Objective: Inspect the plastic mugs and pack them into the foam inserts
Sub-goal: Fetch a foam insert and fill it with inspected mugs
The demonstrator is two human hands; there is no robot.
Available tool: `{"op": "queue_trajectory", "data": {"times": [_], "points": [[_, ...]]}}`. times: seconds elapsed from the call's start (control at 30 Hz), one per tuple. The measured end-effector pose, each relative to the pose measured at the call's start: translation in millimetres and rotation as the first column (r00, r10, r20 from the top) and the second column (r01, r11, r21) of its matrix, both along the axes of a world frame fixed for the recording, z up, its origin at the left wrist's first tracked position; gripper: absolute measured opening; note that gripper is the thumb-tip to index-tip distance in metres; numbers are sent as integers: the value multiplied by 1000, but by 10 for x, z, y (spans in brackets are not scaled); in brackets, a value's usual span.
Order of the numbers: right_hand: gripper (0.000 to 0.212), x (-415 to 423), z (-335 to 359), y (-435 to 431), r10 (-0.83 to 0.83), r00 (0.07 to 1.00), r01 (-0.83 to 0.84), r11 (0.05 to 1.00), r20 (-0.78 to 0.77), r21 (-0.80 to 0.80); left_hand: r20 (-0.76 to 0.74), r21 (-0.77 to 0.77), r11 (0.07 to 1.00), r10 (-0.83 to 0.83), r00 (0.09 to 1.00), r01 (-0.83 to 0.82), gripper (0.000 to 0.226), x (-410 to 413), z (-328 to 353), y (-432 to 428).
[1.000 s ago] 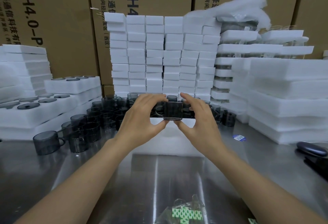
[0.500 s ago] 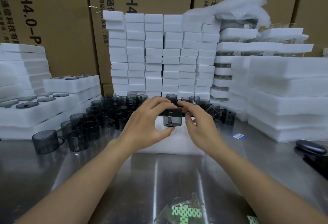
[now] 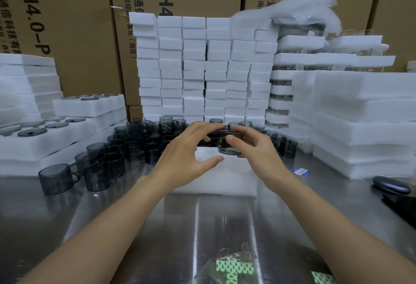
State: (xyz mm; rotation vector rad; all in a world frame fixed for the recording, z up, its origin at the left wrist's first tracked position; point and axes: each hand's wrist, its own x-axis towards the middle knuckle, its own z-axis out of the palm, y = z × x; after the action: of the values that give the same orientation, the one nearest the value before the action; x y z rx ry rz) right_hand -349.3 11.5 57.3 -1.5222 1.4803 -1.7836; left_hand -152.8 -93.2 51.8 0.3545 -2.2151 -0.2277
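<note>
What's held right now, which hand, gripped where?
Right hand grips a dark mug by its side wall; left hand open, fingertips near its rim, thumb off.

Right fingers (image 3: 233, 141) hide much of the blurred mug (image 3: 225, 149).

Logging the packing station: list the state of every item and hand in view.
held mug: in the air, gripped by right hand
left hand: fingers spread, thumb off the mug
foam insert: flat on the table below the hands, pockets hidden
loose mugs: upright, unpacked
left foam trays: pockets filled
</note>
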Motion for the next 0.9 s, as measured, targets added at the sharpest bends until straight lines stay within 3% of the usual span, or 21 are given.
{"op": "queue_trajectory", "data": {"times": [0.07,0.2,0.37,0.53,0.63,0.8,0.9], "points": [[38,-94,4,-32,-141,989,141,990,49,0,120,67,995,69,990,-78,72,37,2,-73],[31,-318,-41,-71,-326,940,323,945,103,49,445,70,969,182,877,-237,63,106,-59,-164],[47,-415,-129,-95,-351,936,346,932,36,108,414,116,969,152,897,-218,37,74,-18,-129],[46,-338,-105,-49,-378,920,387,917,-105,94,307,283,949,49,950,-140,13,77,17,-140],[42,-268,-79,-3,-349,925,361,930,-150,64,271,347,933,-3,962,-95,13,84,65,-137],[37,-150,-61,53,-223,947,240,970,-233,48,262,297,947,41,964,-121,14,107,56,-136],[37,-78,-53,77,-132,959,151,987,-251,57,384,201,960,107,917,-197,16,113,32,-159]]}}
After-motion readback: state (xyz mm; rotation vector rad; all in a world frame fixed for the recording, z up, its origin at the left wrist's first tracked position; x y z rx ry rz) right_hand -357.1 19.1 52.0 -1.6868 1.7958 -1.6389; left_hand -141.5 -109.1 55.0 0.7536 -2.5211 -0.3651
